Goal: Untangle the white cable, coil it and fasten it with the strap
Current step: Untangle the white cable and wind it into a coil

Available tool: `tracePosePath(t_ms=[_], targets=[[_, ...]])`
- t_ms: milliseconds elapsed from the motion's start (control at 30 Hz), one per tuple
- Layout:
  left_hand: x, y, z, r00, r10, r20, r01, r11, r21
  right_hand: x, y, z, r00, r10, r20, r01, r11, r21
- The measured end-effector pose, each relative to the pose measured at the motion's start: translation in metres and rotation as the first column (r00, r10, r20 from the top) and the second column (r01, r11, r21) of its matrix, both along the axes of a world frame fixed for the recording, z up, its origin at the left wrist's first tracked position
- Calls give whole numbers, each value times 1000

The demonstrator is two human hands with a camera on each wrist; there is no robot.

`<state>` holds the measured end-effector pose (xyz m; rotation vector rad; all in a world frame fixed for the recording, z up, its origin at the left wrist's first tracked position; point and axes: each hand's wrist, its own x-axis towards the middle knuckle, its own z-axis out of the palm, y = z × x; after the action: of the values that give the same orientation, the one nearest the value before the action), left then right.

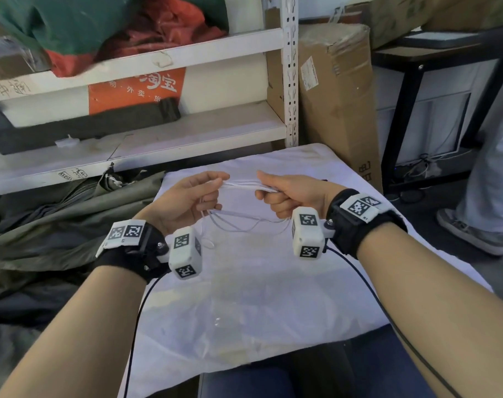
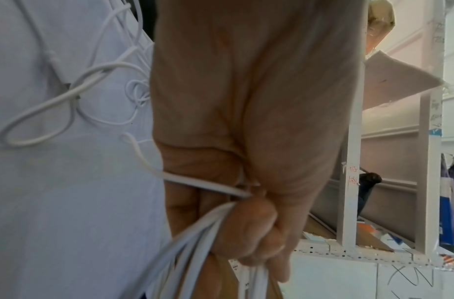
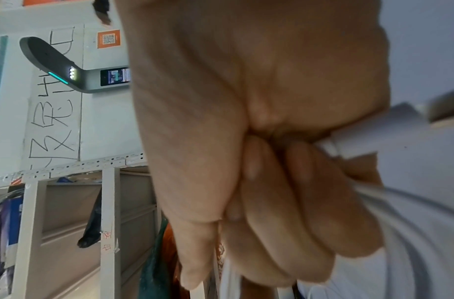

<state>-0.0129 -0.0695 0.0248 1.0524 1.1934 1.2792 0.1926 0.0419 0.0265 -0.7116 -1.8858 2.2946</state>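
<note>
I held the white cable in the air above a tabletop covered with a pale cloth, with white metal shelving behind it. My left hand had its fingers curled around one end of a gathered bundle of strands, and my right hand was closed in a fist around the other end. Between my hands the bundle ran nearly level from left to right, and that was its long axis. Looser loops sagged beneath it without quite settling flat. The left wrist view showed several more loops lying crossed over one another on the cloth, so I judged the cable was only partly gathered. I could not tell where the cable's plugs were, nor could I see the strap clearly in any view. The risk I judged from here was that pulling my hands apart would tighten the crossed loops into a knot. A second risk was that easing either grip would let the gathered strands slip and spill back into a tangle, since nothing yet bound them.
</note>
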Motion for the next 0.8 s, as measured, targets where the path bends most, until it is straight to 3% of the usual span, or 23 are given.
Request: tracePosePath(t_ms=[167,300,433,533,600,667,733,800], targets=[[-2,4,-4,995,88,-40,-87,996,23,-6,-10,6,983,158,94,-168,979,111],[1,5,-8,957,125,-261,-121,992,31,-4,-8,7,978,202,51,-204,979,20],[8,6,-6,897,140,-420,-120,990,74,2,-6,7,971,127,-202,-174,958,-230],[15,8,-6,880,201,-431,-170,979,109,-2,1,7,861,76,-503,-330,835,-439],[13,9,-8,846,215,-487,-191,976,99,-2,8,7,776,-25,-630,-407,744,-530],[6,7,-13,756,180,-629,-189,981,53,2,18,12,699,-223,-680,-366,706,-607],[-6,2,-20,650,150,-745,-203,979,19,7,28,18,614,-455,-645,-226,681,-696],[-18,-3,-25,566,127,-815,-226,974,-5,12,44,12,499,-700,-512,-59,561,-825]])
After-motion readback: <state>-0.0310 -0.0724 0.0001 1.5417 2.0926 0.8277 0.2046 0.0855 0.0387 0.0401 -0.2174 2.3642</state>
